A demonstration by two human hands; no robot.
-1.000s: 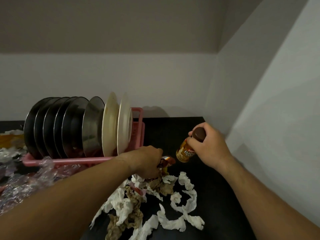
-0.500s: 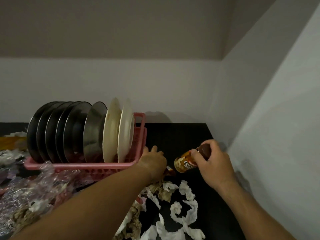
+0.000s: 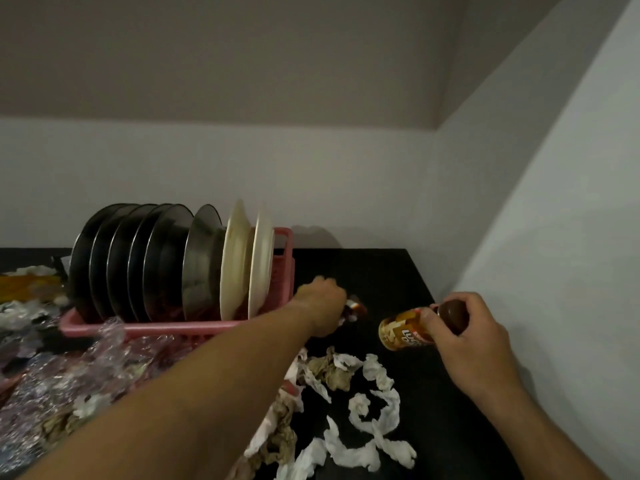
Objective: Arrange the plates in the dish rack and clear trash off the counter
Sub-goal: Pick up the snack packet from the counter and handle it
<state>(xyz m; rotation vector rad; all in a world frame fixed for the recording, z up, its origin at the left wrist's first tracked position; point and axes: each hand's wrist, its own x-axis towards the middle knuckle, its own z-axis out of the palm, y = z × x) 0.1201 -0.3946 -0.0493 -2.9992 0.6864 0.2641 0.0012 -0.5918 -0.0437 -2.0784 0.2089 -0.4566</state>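
Gripping bottle (image 3: pixel 404 330) by cap (image 3: pixel 453 316) in right hand (image 3: pixel 465 336), pointing base toward rack (image 3: pixel 284 249). Clutching shiny item (image 3: pixel 356 308) beside rack in left hand (image 3: pixel 322 308).

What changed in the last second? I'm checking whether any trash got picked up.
The left hand, gripping a small shiny item, moved back from the tissue scraps to beside the rack. The right hand tipped its bottle nearly flat, shifting rightward. The plates and scraps stayed.
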